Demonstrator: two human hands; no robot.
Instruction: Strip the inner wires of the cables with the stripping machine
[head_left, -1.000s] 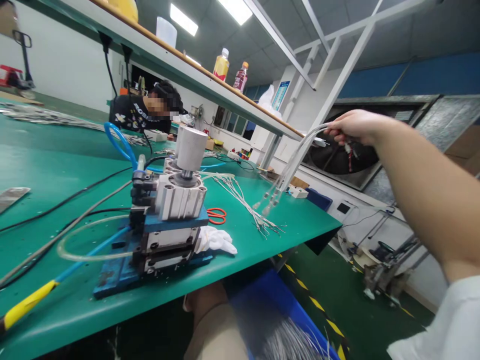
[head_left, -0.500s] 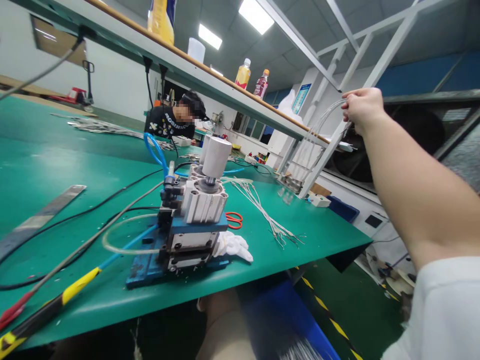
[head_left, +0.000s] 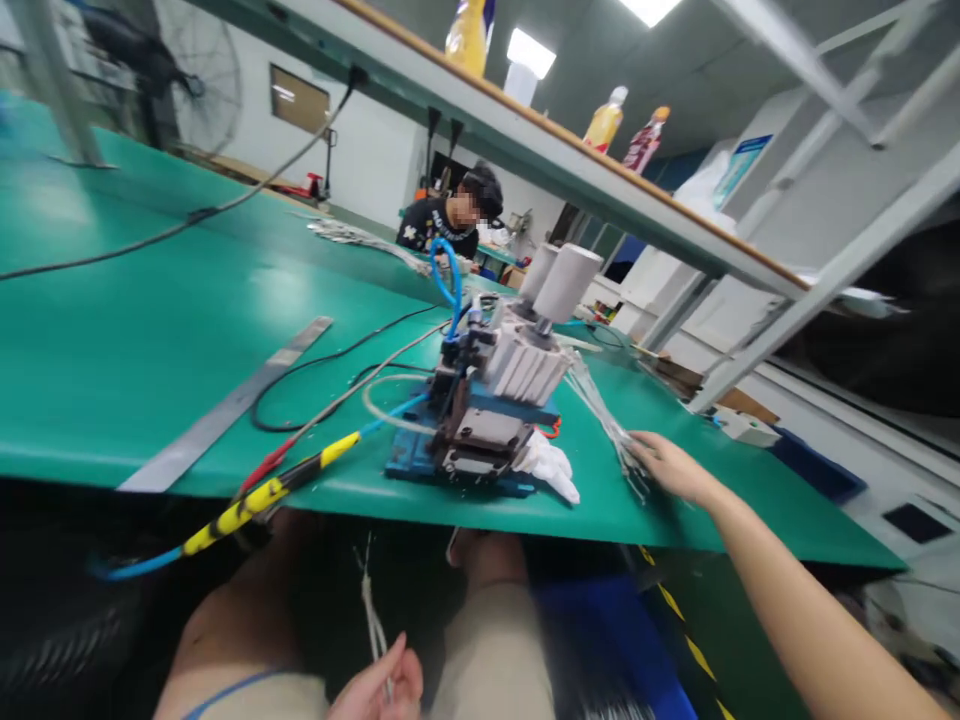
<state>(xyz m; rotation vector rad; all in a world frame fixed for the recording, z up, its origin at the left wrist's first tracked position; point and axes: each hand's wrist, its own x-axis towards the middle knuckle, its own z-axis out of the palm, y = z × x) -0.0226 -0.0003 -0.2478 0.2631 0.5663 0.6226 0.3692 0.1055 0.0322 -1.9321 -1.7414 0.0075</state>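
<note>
My left hand [head_left: 386,685] is low in front of my lap, its fingers closed around a few thin white cables [head_left: 373,615] with split wire ends pointing up. On the right side of the green table, my right hand [head_left: 671,468] reaches to a bundle of white cables [head_left: 596,395] lying there. Its fingers are at the near, stripped ends, seemingly gripping them, though blur softens the detail. Left of that hand stands a pneumatic machine [head_left: 499,390] with metal cylinders on a blue base. A white glove [head_left: 551,468] lies against the machine's right side.
A steel ruler [head_left: 232,405] and a yellow-and-black taped cable [head_left: 262,500] lie on the green table [head_left: 112,350]. Orange-handled scissors [head_left: 553,428] show behind the glove. Overhead runs a shelf [head_left: 600,150] with bottles. A co-worker [head_left: 450,220] sits across. Below is a blue bin [head_left: 615,630].
My right hand has come down from the raised position at upper right, where it held looped white cables, to the bundle on the table. My left hand with cables has come into view. The view has shifted left.
</note>
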